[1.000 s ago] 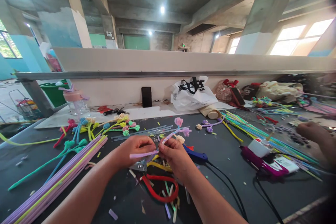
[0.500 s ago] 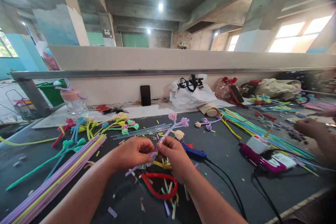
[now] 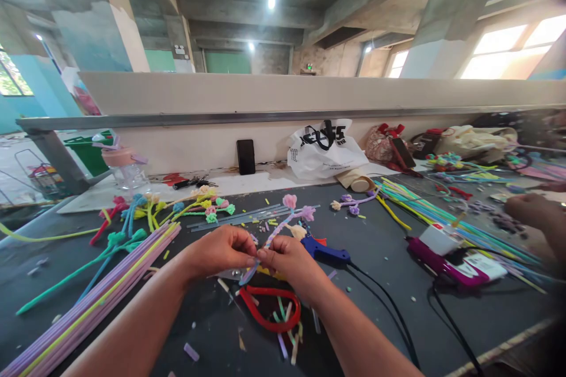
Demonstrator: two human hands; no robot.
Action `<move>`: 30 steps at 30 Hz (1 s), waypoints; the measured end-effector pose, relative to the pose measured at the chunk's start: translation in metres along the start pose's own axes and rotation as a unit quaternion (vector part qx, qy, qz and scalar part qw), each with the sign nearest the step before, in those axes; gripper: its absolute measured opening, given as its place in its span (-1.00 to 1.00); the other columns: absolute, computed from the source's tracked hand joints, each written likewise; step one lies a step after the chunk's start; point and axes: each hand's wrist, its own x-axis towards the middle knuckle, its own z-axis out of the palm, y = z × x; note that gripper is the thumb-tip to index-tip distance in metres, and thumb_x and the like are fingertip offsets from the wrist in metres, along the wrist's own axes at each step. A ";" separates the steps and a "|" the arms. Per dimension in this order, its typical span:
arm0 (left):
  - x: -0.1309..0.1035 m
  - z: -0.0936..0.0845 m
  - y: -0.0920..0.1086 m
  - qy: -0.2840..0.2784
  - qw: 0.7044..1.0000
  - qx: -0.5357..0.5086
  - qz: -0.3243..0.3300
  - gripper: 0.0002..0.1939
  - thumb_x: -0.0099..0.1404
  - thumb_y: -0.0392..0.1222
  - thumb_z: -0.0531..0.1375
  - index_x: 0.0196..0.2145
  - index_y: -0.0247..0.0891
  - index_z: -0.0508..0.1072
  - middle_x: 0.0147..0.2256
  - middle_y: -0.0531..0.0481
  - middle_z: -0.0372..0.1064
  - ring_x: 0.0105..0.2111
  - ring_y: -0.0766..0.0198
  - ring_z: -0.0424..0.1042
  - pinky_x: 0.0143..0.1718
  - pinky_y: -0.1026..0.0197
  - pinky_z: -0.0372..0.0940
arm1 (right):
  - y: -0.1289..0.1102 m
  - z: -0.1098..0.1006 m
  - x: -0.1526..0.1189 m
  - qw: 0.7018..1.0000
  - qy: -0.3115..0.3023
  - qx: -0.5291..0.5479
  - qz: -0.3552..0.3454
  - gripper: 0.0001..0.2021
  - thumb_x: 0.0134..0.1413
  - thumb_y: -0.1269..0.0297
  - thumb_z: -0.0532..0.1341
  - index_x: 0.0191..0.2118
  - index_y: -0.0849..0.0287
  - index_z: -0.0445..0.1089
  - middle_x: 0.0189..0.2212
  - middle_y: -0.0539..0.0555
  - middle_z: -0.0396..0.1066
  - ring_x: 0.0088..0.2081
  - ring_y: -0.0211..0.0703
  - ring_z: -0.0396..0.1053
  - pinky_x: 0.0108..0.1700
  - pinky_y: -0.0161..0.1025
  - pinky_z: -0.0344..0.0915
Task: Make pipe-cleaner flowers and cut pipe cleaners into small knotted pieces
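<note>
Between my two hands, a pipe-cleaner flower stem (image 3: 276, 228) in twisted pink and lilac slants up to a pink bloom and a purple bloom. My right hand (image 3: 289, 259) pinches it with thumb and forefinger. Close against that grip, my left hand (image 3: 223, 252) has its fingertips closed on the lower part, whose pale lilac-blue tail hangs below. A blue glue gun (image 3: 329, 252) lies just right of my right hand, partly behind a cream flower (image 3: 297, 231). Beneath my hands are a red loop (image 3: 277, 326) and scattered cut pieces.
Pipe-cleaner bundles lie at left (image 3: 95, 300) and right (image 3: 446, 218). Finished flowers (image 3: 126, 238) sit at back left. A phone (image 3: 246, 156) and a white bag (image 3: 327, 153) stand along the partition. A purple device (image 3: 455, 262) with cables lies right, near another person's hand (image 3: 530, 212).
My left hand has shifted to meet my right fingertips on the stem. The loose lilac tail, earlier pointing out to the left, now hangs more steeply below my fingers.
</note>
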 end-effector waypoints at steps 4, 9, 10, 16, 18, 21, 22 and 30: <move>0.003 0.002 -0.002 0.036 0.999 0.034 0.016 -0.81 0.03 -0.12 0.19 -0.47 -0.32 0.45 -0.57 0.10 0.27 -0.54 0.39 0.19 -0.50 0.36 0.07 | 0.002 0.003 -0.002 0.999 0.018 0.019 -0.019 -0.77 -0.17 0.17 0.23 -0.58 0.21 0.24 -0.69 -0.11 0.13 -0.60 -0.37 0.02 -0.55 -0.39 -0.02; 0.007 0.013 -0.007 0.027 0.993 -0.118 0.001 -0.77 0.02 -0.09 0.23 -0.50 -0.35 0.40 -0.63 0.10 0.24 -0.61 0.43 0.17 -0.53 0.35 0.09 | -0.004 0.005 -0.006 0.996 0.048 0.048 -0.053 -0.86 -0.15 0.25 0.19 -0.53 0.21 0.27 -0.66 -0.11 0.13 -0.57 -0.36 0.03 -0.51 -0.39 0.02; 0.008 0.016 -0.009 0.014 0.984 -0.176 -0.008 -0.76 0.02 -0.09 0.24 -0.51 -0.36 0.39 -0.64 0.10 0.24 -0.63 0.43 0.17 -0.54 0.35 0.09 | -0.006 0.004 -0.007 0.995 0.048 0.051 -0.068 -0.86 -0.15 0.25 0.19 -0.53 0.21 0.27 -0.65 -0.11 0.14 -0.57 -0.35 0.05 -0.49 -0.38 0.04; 0.011 0.039 -0.022 -0.132 0.854 -0.501 -0.052 -0.84 -0.04 -0.27 0.27 -0.50 -0.37 0.34 -0.67 0.09 0.20 -0.74 0.52 0.07 -0.69 0.40 0.04 | -0.011 0.002 -0.012 0.987 0.033 0.052 -0.149 -0.87 -0.11 0.26 0.17 -0.53 0.19 0.26 -0.60 -0.06 0.20 -0.52 -0.29 0.16 -0.43 -0.33 0.11; 0.011 0.043 -0.026 -0.175 0.818 -0.545 -0.048 -0.88 -0.01 -0.32 0.24 -0.49 -0.36 0.33 -0.70 0.10 0.17 -0.77 0.55 -0.03 -0.74 0.43 -0.03 | -0.011 0.002 -0.013 0.986 0.030 0.044 -0.159 -0.87 -0.09 0.27 0.17 -0.53 0.19 0.27 -0.60 -0.05 0.20 -0.52 -0.29 0.16 -0.44 -0.33 0.11; 0.011 0.045 -0.029 -0.208 0.790 -0.576 -0.030 -0.92 0.04 -0.33 0.19 -0.45 -0.35 0.33 -0.69 0.09 0.17 -0.79 0.57 -0.09 -0.78 0.46 -0.10 | -0.010 0.000 -0.013 0.985 0.016 0.048 -0.164 -0.87 -0.07 0.27 0.18 -0.51 0.19 0.28 -0.60 -0.06 0.20 -0.53 -0.31 0.15 -0.45 -0.34 0.12; 0.011 0.045 -0.030 -0.209 0.785 -0.582 -0.022 -0.93 0.05 -0.33 0.18 -0.45 -0.35 0.33 -0.69 0.09 0.17 -0.79 0.57 -0.09 -0.79 0.47 -0.12 | -0.010 -0.001 -0.012 0.985 0.010 0.053 -0.165 -0.87 -0.07 0.27 0.18 -0.51 0.20 0.29 -0.60 -0.05 0.21 -0.53 -0.30 0.16 -0.44 -0.33 0.14; 0.013 0.039 -0.030 -0.162 0.813 -0.558 -0.031 -0.91 0.08 -0.38 0.12 -0.39 -0.40 0.36 -0.65 0.08 0.17 -0.78 0.59 -0.07 -0.79 0.48 -0.11 | -0.013 -0.008 -0.006 0.965 0.033 -0.063 -0.254 -0.92 -0.11 0.34 0.23 -0.53 0.19 0.43 -0.52 0.00 0.34 -0.42 -0.22 0.30 -0.33 -0.29 0.21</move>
